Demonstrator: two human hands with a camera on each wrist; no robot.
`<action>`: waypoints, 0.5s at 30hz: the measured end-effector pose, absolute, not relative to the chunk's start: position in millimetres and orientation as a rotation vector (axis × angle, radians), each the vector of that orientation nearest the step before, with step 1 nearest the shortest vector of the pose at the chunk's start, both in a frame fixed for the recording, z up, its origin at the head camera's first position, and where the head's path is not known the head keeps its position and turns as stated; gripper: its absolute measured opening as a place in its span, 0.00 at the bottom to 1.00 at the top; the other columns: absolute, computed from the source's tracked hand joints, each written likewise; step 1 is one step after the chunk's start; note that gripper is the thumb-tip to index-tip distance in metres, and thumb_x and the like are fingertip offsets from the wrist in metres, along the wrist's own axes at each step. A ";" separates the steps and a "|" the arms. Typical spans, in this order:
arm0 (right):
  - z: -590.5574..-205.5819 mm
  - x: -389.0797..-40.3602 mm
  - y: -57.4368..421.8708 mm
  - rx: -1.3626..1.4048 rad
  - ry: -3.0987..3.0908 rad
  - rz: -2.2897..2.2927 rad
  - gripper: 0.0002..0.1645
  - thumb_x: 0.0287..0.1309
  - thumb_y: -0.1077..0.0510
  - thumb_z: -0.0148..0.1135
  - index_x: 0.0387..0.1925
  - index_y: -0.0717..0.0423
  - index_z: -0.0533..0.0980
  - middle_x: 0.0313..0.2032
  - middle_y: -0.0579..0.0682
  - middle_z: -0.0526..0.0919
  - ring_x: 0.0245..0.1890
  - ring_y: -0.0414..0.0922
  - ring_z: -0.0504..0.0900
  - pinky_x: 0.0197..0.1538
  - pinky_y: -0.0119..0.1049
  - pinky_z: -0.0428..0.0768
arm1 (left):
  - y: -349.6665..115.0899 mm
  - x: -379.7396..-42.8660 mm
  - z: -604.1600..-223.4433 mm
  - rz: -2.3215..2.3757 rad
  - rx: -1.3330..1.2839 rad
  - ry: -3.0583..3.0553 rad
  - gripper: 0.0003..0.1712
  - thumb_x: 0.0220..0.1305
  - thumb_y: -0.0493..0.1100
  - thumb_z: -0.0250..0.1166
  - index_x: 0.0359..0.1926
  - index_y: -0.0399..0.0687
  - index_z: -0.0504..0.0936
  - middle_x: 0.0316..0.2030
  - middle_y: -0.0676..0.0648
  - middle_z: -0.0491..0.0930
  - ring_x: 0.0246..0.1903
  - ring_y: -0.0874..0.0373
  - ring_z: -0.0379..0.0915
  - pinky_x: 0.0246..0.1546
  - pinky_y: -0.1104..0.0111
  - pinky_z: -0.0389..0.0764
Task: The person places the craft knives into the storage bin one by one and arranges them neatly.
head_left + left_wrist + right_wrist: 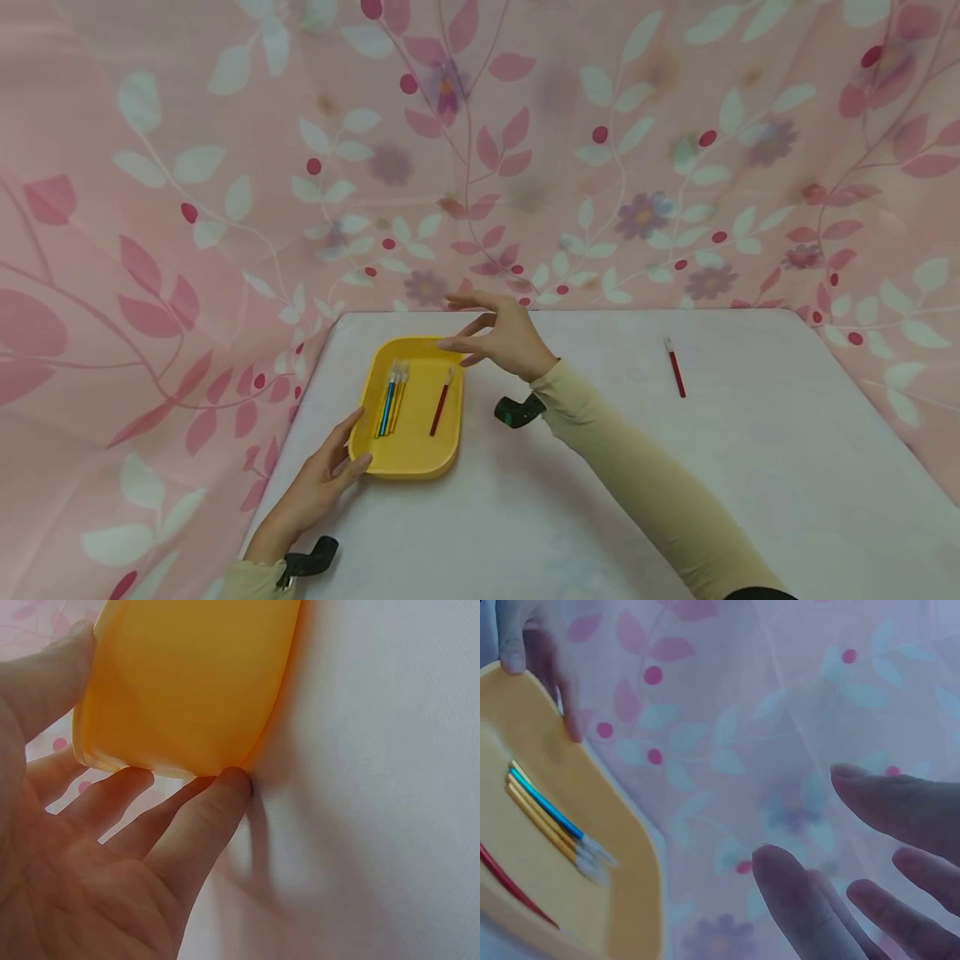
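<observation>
My left hand (318, 483) holds the yellow tray (412, 462) by its near left corner, thumb on one side and fingers along the other. In the left wrist view, the fingertips (236, 780) press against the tray's outer wall. Inside it, a blue paintbrush (387, 406) lies beside several yellow paintbrushes (398, 408) on the left. A red paintbrush (441, 404) lies apart from them on the right. Over the tray's far right corner is my right hand (506, 337), its fingers spread and nothing between them, as the right wrist view also shows.
Another red paintbrush (677, 372) lies on the white table (600, 533) toward the far right. A pink floral curtain (480, 167) hangs behind the table and along its sides. A dark wrist camera (519, 411) sticks out below my right wrist.
</observation>
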State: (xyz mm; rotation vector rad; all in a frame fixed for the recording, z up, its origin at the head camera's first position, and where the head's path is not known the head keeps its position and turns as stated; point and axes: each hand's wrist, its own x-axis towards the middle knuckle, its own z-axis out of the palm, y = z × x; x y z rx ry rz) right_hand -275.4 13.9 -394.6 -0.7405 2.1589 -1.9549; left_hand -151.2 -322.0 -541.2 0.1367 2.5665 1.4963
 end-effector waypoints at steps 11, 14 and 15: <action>-385.5 -262.1 87.6 -0.742 2.285 -1.972 0.42 0.60 0.65 0.83 0.75 0.48 0.78 0.66 0.54 0.81 0.47 0.59 0.90 0.40 0.51 0.93 | -321.8 -152.0 -542.8 1.480 0.123 2.567 0.48 0.80 0.51 0.68 0.89 0.61 0.51 0.87 0.35 0.48 0.79 0.28 0.57 0.74 0.40 0.66; -385.5 -259.6 105.3 -0.735 2.312 -1.962 0.42 0.60 0.64 0.83 0.75 0.46 0.78 0.66 0.54 0.81 0.47 0.58 0.90 0.41 0.52 0.93 | -321.9 -151.9 -543.6 1.474 0.128 2.579 0.48 0.80 0.52 0.68 0.89 0.61 0.52 0.87 0.35 0.48 0.79 0.29 0.57 0.73 0.41 0.66; -385.2 -258.9 111.1 -0.730 2.322 -1.957 0.43 0.60 0.64 0.83 0.75 0.46 0.78 0.66 0.54 0.81 0.47 0.58 0.90 0.42 0.52 0.93 | -321.9 -152.1 -543.5 1.474 0.131 2.587 0.48 0.80 0.51 0.68 0.89 0.60 0.52 0.86 0.35 0.49 0.79 0.28 0.58 0.73 0.41 0.66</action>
